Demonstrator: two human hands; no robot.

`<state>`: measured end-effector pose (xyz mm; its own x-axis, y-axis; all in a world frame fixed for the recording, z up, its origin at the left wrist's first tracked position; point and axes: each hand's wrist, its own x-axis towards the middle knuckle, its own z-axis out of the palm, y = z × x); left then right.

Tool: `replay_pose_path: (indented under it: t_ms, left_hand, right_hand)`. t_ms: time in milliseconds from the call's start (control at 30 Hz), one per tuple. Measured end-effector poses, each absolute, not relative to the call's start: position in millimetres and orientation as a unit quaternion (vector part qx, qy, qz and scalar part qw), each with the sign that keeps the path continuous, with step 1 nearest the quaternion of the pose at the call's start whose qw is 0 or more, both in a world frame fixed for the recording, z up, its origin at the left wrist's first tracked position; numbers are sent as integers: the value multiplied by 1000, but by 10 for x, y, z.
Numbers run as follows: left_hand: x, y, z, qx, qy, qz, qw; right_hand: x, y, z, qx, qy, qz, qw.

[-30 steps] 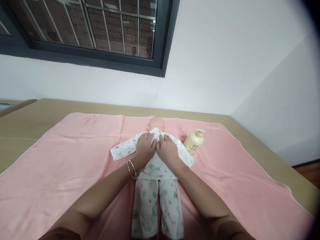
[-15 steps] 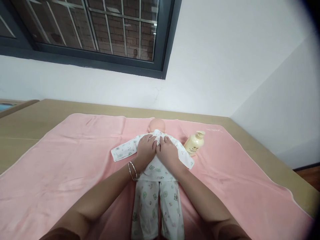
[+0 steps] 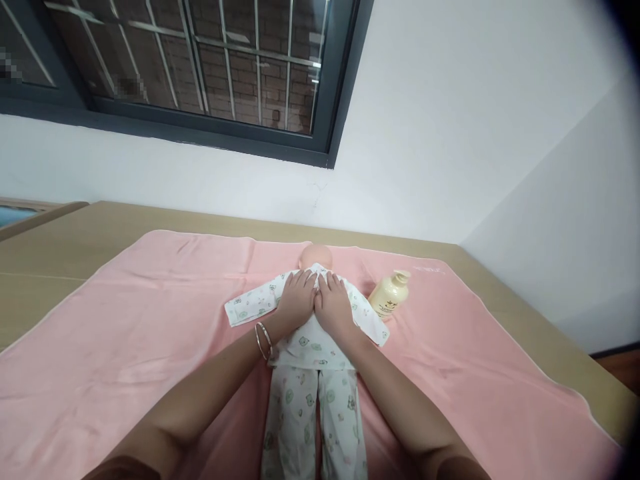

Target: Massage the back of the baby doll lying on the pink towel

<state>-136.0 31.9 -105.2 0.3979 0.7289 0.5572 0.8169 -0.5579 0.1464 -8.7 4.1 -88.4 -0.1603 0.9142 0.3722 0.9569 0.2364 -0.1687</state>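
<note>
A baby doll (image 3: 316,255) lies on a pink blanket, its head away from me. It wears a white printed pajama top (image 3: 311,347) and matching pants (image 3: 295,413). My left hand (image 3: 296,297) rests flat on the upper part of the top, fingers stretched toward the doll's head. Beside it, my right hand (image 3: 334,301) lies flat on the top too, and the two hands touch near the thumbs. Bangles (image 3: 263,340) circle my left wrist. The doll's sleeves spread out to both sides, and no doll hands show at the cuffs.
A cream pump bottle (image 3: 389,295) stands tilted just right of the doll's right-hand sleeve. The pink blanket (image 3: 150,320) covers most of a wooden surface (image 3: 115,217). Behind are a white wall (image 3: 410,133) and a dark-framed window (image 3: 327,143) with bars.
The view has shifted slightly, so the scene sits a little lower. My fingers lie straighter and flatter on the pajama top; both hands stay in the same place on it.
</note>
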Motion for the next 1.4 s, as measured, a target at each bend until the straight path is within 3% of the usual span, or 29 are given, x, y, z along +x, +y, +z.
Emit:
replay_pose_path:
  t_ms: [167, 400, 1400]
  left_hand:
    - [-1353, 191, -993, -803, -502, -310, 84]
    - [-1331, 188, -1013, -753, -571, -318, 75]
    - [-1339, 238, -1099, -745, -571, -343, 27]
  right_hand:
    - [-172, -111, -837, -623, -753, -81, 194]
    - [13, 70, -817, -626, -747, 11, 221]
    - [38, 89, -857, -625, -739, 45, 248]
